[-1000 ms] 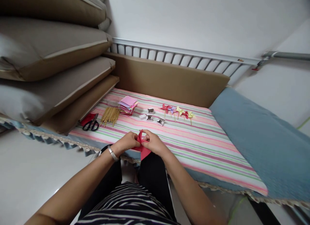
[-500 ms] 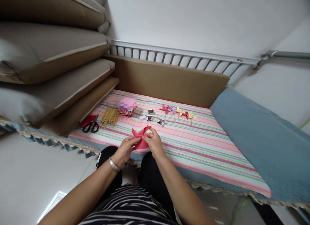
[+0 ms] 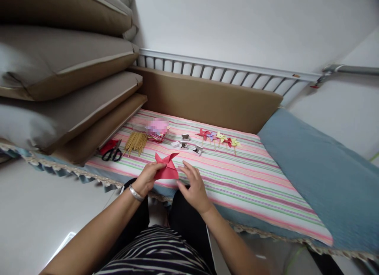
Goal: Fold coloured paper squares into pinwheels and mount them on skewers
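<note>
A red paper pinwheel [image 3: 168, 171], without a stick, is pinched at its middle by my left hand [image 3: 149, 174], the thumb lying on top. Just to its right my right hand [image 3: 194, 187] is apart from the paper, fingers spread and holding nothing. Beyond the hands lie several small open boxes [image 3: 184, 145] with dark contents too small to make out. A bundle of tan sticks [image 3: 135, 143] lies to the left, beside a stack of coloured paper [image 3: 156, 136] whose top is blurred. Several finished pinwheels on sticks [image 3: 219, 137] lie in a row farther right.
Black-handled scissors [image 3: 111, 153] rest by a red paper piece [image 3: 108, 146] at the left. Large cushions [image 3: 68, 56] are stacked on the left. A brown panel [image 3: 207, 97] stands along the back of the striped cloth [image 3: 251, 180]; a blue cover [image 3: 319, 168] lies at the right.
My right hand has let go of the red pinwheel and moved slightly right, its fingers opening. My left hand keeps hold of the pinwheel, which has shifted a little left.
</note>
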`<action>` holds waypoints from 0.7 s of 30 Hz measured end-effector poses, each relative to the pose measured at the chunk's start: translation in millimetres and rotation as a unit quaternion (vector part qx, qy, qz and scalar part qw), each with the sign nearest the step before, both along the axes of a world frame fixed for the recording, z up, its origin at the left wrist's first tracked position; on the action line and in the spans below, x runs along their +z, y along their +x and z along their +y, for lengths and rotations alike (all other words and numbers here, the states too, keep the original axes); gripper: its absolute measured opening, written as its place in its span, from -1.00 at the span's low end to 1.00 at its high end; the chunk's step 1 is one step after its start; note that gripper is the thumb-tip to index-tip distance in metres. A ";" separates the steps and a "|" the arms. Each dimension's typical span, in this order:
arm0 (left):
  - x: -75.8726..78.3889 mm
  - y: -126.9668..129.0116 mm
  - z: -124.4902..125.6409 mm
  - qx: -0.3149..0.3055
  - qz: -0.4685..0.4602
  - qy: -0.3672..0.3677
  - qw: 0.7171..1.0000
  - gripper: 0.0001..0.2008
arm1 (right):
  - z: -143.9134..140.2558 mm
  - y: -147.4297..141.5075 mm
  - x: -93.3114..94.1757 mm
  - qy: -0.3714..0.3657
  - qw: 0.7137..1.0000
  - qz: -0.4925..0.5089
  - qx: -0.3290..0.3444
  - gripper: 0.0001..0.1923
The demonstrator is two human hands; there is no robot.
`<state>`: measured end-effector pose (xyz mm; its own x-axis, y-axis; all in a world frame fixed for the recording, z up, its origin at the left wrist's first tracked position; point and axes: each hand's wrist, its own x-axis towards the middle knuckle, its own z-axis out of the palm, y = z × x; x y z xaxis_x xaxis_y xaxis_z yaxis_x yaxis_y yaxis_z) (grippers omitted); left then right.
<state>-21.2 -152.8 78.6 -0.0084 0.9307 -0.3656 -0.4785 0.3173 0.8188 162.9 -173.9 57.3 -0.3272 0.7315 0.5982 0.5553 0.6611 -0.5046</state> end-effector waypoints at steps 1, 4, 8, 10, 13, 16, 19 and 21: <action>1.3 -0.1 0.8 -0.005 -0.001 -0.002 1.000 -0.86 | -3.0 1.3 -3.2 0.030 0.999 -0.039 0.000 -0.54; 2.2 2.6 2.8 -0.010 0.000 -0.007 1.000 -0.84 | -4.8 -2.9 -11.2 0.089 0.991 -0.097 -0.029 -0.64; 2.6 6.5 3.1 0.008 0.021 -0.009 1.000 -0.83 | 1.7 -12.6 -10.9 0.113 0.987 -0.101 -0.056 -0.84; 3.9 6.7 2.9 0.015 0.026 -0.006 1.000 -0.84 | 3.4 -14.6 -7.8 0.113 0.987 -0.098 -0.055 -0.87; 5.4 5.6 3.1 0.017 0.028 -0.005 0.999 -0.84 | 3.0 -14.5 -4.5 0.102 0.988 -0.098 -0.059 -0.85; 5.0 4.6 4.3 0.012 0.029 -0.007 0.999 -0.85 | 2.1 -13.0 -4.5 0.071 0.989 -0.110 -0.068 -0.74; 3.1 3.6 6.0 0.008 0.029 -0.010 0.999 -0.83 | 2.7 -11.2 -6.2 0.041 0.991 -0.103 -0.069 -0.71; 1.8 2.8 6.8 0.005 0.027 -0.012 1.000 -0.82 | 3.5 -10.1 -7.3 0.031 0.993 -0.093 -0.065 -0.71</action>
<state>-18.4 -146.0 80.3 -0.0381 0.9215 -0.3866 -0.4366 0.3327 0.8359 152.9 -170.4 50.0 -0.3409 0.7389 0.5812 0.7173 0.6041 -0.3472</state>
